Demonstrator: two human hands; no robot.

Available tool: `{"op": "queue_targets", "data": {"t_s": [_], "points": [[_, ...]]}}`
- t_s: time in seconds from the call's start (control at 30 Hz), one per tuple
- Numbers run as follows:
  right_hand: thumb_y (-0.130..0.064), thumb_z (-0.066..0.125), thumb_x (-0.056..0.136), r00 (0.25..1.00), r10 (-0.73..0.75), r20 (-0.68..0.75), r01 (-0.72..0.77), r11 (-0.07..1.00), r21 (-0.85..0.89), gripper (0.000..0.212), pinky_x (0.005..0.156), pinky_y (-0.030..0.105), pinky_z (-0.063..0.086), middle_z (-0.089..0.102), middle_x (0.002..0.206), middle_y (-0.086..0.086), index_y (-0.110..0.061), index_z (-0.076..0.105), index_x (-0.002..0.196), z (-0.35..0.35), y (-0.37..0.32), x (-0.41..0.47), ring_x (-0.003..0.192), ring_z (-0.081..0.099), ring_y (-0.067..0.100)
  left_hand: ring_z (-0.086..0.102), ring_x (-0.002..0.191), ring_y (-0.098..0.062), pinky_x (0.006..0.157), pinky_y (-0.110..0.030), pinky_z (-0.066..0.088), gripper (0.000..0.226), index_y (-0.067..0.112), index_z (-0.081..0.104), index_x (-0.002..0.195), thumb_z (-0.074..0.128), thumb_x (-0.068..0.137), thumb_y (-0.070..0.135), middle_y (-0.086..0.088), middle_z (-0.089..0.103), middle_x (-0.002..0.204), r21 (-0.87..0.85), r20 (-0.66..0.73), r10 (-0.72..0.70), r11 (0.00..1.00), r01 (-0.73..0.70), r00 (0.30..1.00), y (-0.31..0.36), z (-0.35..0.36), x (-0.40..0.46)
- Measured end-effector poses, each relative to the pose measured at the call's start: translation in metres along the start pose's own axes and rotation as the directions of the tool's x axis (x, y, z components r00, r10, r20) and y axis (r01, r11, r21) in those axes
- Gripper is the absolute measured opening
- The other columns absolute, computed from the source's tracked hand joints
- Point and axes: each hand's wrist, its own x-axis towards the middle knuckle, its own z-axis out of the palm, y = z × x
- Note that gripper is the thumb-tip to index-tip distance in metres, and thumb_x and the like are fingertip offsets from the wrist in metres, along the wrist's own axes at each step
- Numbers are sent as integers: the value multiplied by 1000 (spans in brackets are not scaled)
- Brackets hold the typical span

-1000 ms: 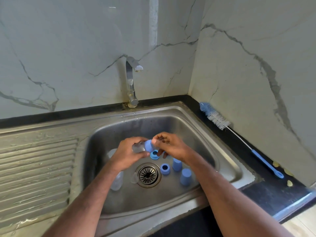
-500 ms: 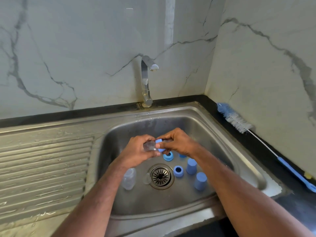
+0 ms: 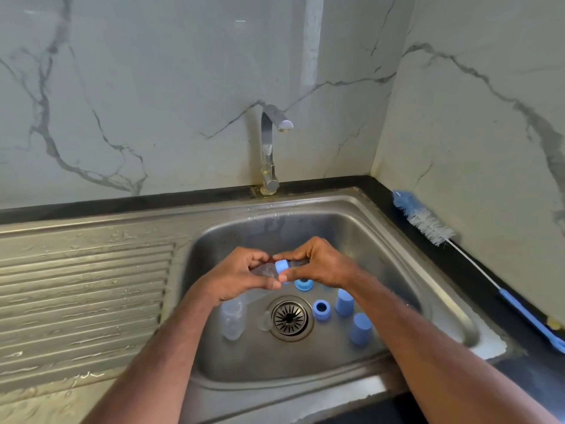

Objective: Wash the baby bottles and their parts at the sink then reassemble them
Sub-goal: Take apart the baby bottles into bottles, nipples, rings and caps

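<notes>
Hands over steel sink (image 3: 397, 240): left hand (image 3: 235, 278) grips clear bottle (image 3: 266, 270), right hand (image 3: 321, 266) pinches its blue ring (image 3: 281, 266).
Blue caps (image 3: 360, 328), ribbed drainer (image 3: 85, 289), bristled brush (image 3: 423, 220) on bench.

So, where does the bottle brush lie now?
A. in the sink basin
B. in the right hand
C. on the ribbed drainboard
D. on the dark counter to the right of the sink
D: the bottle brush lies on the dark counter, beside the wall.
</notes>
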Motion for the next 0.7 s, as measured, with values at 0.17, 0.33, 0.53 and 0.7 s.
{"op": "queue_targets", "data": {"t_s": [0.17, 0.33, 0.53, 0.7], "points": [[-50, 77, 83, 981, 158, -115, -136, 975, 174, 47, 85, 44, 62, 79, 98, 3, -14, 76, 113, 10, 5, 3, 83, 77, 25, 70, 91, -3, 86, -34, 57, 52, 23, 75, 107, 95, 60, 33, 12, 75, 94, 257, -194, 126, 964, -74, 973, 0, 2, 3], [-31, 71, 94, 979, 180, -93, -156, 962, 224, 36, 70, 33, 62, 74, 86, 24, 4, 72, 97, 13, 2, 7, 73, 74, 27, 69, 84, -5, 77, -35, 57, 39, 26, 75, 99, 92, 64, 32, 13, 74, 87, 310, -196, 204, 941, -137, 959, 7, 2, 4], [-21, 73, 92, 988, 114, -105, -92, 976, 197, 27, 66, 19, 56, 76, 87, 21, 2, 75, 106, 17, 3, 8, 75, 74, 22, 70, 83, -8, 78, -36, 59, 38, 25, 76, 98, 93, 64, 31, 13, 74, 87, 251, -193, 155, 962, -104, 969, 0, -6, 3], [-18, 80, 86, 998, 12, -58, -6, 996, 88, 29, 85, 27, 59, 78, 94, 4, -9, 76, 113, 14, 2, 0, 87, 74, 14, 72, 88, -13, 83, -35, 58, 37, 21, 76, 100, 93, 67, 24, 7, 76, 91, 148, -116, 105, 985, -88, 988, 0, -9, -3]]}}
